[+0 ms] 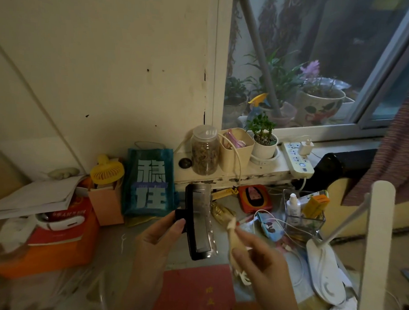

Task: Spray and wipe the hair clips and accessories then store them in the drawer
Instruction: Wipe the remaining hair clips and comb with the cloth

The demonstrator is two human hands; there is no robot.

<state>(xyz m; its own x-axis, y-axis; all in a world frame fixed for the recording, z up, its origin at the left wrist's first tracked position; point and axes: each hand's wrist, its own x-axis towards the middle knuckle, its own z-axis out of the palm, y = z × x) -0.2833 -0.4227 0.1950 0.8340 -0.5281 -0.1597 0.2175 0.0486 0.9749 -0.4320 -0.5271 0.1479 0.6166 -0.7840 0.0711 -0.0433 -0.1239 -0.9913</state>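
Hair clip [197, 224], big and black, sits upright above the cluttered bench [116, 251], pinched by the left hand [156, 243]; right hand [260, 265] grasps a cloth [236, 241]. Thin fingertip grip may slip during wiping, dropping it into clutter.

Black hair clip [196, 221]: hard plastic, glossy, smooth; grey inner strip looks matt. Beige wipe [236, 245]: soft cloth, crumpled. Jar [205, 150]: clear plastic, shiny. Teal bag [150, 183]: glossy film. Orange box [63, 249]: smooth card. Desk lamp [324, 272]: white plastic, satin.
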